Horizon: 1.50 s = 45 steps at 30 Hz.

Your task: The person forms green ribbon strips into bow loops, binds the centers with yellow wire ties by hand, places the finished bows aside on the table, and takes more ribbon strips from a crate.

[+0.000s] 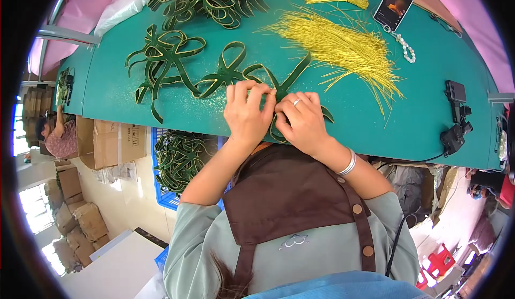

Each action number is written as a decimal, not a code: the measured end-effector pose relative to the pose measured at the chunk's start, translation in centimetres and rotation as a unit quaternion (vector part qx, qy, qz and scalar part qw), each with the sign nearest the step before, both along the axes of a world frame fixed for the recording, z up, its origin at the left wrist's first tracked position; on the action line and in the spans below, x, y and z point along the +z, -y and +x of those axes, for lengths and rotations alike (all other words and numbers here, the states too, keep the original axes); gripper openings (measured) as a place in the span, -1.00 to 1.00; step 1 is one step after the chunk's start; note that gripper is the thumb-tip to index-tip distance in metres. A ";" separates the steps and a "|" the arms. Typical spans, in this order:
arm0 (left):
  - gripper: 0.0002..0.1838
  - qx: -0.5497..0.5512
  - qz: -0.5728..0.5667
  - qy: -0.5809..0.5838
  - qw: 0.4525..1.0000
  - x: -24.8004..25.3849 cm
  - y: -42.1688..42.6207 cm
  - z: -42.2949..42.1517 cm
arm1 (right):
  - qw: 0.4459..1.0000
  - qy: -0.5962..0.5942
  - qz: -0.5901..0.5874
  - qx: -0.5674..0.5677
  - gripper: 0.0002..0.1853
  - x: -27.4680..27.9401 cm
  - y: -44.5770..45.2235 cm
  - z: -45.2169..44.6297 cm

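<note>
The green ribbon bow (284,84), at the bench's (407,122) near edge, sits pinched between left hand (247,114) and right hand (304,121): loops formed, middle seemingly unfinished. Beyond lie looped ribbons (170,56) and plentiful loose gold strands (343,41).

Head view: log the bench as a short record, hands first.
Left hand: fingertips pinched at the middle of a green bow
Right hand: fingers curled at the same bow; exact grip hidden
Far left on table: heaped bows
Right of heap: yellow strands, spread loosely
Phone: screen lit, beyond the strands
Below table edge: blue crate holding more bows
</note>
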<state>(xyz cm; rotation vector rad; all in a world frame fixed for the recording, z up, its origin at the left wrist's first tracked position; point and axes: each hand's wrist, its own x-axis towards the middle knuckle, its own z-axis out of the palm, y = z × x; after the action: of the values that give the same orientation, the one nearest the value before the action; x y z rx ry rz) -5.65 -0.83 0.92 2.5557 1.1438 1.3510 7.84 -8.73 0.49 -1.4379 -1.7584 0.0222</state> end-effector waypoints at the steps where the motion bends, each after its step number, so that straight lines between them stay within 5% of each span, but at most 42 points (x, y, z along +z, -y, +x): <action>1: -0.79 0.003 -0.018 0.023 1.000 -0.4 -0.1 0.1 | 1.000 -0.006 0.000 -0.007 -0.81 0.0 -0.1 0.1; 14: -0.89 -0.076 -0.249 -0.015 0.965 1.4 -0.4 -0.3 | 0.995 -0.082 -0.011 -0.047 -0.85 0.4 -1.3 1.5; 30: -0.91 -0.071 -0.261 0.006 0.963 1.4 0.4 0.5 | 0.993 -0.108 0.015 -0.053 -0.85 -0.3 -1.4 1.7; 38: -0.86 -0.055 -0.103 -0.045 0.992 1.1 0.8 0.6 | 0.999 -0.020 0.039 -0.026 -0.82 0.5 -1.3 2.4; 45: -0.90 -0.127 -0.174 -0.049 0.975 1.3 0.2 -0.3 | 0.999 0.002 -0.041 -0.009 -0.85 0.5 -2.0 3.6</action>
<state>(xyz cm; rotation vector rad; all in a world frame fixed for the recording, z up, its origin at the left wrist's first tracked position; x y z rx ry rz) -5.91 -1.01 2.26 2.4277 0.9257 0.8897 11.42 -6.77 0.96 -1.5130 -1.7665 0.0823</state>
